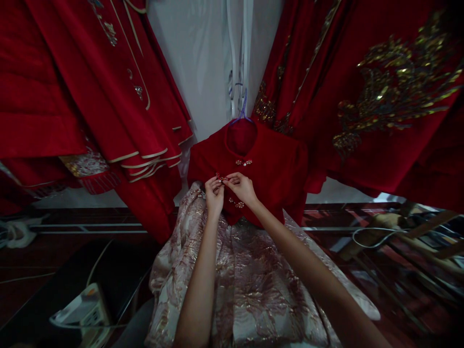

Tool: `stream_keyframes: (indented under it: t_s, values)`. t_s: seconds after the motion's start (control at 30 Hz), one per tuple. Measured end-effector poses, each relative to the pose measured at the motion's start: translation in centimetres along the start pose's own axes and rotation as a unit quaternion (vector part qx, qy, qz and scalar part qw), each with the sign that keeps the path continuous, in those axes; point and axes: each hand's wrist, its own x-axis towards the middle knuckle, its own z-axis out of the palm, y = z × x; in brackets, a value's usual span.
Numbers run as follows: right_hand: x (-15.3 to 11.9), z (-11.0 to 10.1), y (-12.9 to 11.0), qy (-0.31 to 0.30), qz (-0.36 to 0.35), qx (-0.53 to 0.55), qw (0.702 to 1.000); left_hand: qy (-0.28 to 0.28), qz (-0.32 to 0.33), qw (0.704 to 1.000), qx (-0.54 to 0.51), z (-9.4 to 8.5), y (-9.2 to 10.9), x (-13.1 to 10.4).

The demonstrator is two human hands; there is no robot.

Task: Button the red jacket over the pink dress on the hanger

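Observation:
A short red jacket (279, 159) hangs in front of me on a purple hanger (242, 113). One jewelled frog button (243, 163) shows below its neckline and another jewelled fastening (237, 203) lower down, its two sides slightly apart. Between these two, my left hand (214, 191) and my right hand (241, 186) meet, both with fingertips pinched. They grip a small frog button (222, 179) at the jacket's front, my left hand on one side and my right on the other. The fingers hide much of that button.
A pale brocade garment (264, 290) with metallic flowers spreads below the jacket. Red garments (83, 77) hang at left; more with gold sequin embroidery (391, 87) hang at right. A white power strip (94, 309) rests on a black surface lower left. A wooden frame (416, 227) stands right.

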Motion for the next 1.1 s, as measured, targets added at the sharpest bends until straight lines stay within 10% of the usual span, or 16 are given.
stream_keyframes:
  t_s: [1.1]
  values:
    - [-0.2,0.0,0.0,-0.024,-0.025,0.043,0.998,-0.03,-0.023,0.999,0.03,-0.7,2.0,0.2]
